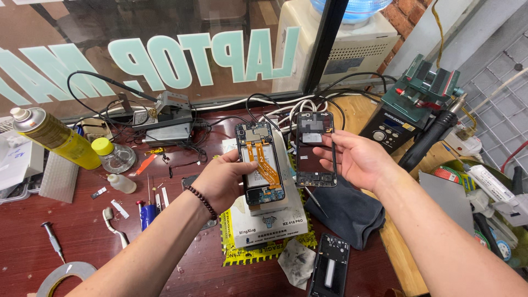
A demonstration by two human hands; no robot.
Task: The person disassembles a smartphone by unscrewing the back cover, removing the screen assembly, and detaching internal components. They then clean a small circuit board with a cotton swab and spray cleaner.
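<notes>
The left hand (220,181) is closed around an open phone (259,164) with its back off; orange flat cables run down its middle; the right hand (357,160) grips a dark phone frame (315,149) by its edge, and holds it just beside the open phone; both parts are up in the air above a white box (269,223) on the red table (82,242); a dark cloth (346,212) lies under the right hand; another black phone part (330,269) lies near the table's front; a yellow spray can (52,135) lies far to the left.
</notes>
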